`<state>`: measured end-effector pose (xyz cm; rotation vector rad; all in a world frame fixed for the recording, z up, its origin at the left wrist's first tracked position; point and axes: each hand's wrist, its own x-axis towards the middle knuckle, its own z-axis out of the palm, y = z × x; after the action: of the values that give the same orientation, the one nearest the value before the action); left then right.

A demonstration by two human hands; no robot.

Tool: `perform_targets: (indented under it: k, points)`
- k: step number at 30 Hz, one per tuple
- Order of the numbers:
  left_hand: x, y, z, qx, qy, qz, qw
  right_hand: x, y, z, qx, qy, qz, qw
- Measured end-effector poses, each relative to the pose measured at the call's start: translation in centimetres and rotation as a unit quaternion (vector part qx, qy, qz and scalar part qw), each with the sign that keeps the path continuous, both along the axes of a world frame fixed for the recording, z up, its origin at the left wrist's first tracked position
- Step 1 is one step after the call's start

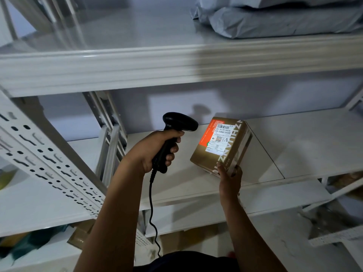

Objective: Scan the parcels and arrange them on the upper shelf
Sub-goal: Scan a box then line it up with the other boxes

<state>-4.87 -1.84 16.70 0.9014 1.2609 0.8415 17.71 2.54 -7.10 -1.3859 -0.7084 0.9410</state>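
White metal shelving surrounds us as our left hand (157, 149) grips the scanner (177, 132) toward the label, our right hand (229, 178) tilting the parcel (221, 146) above the lower shelf (294, 146), beneath the upper shelf (137, 32) holding grey bags (284, 18).

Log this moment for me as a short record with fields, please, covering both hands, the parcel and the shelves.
left hand: closed round the grip of the black scanner, aimed at the label
right hand: holds the brown box by its near lower corner
brown box: tilted, label lit and facing up
upper shelf: grey mailer bags at the right
scanner cable: hangs down
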Motion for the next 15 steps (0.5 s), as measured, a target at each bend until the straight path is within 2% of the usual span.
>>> perform_targets:
  k: [15]
  points:
    - [0.04,-0.33,-0.08,0.007,-0.011,-0.004,1.0,-0.02,-0.22,0.25,0.012,0.002,0.007,1.0]
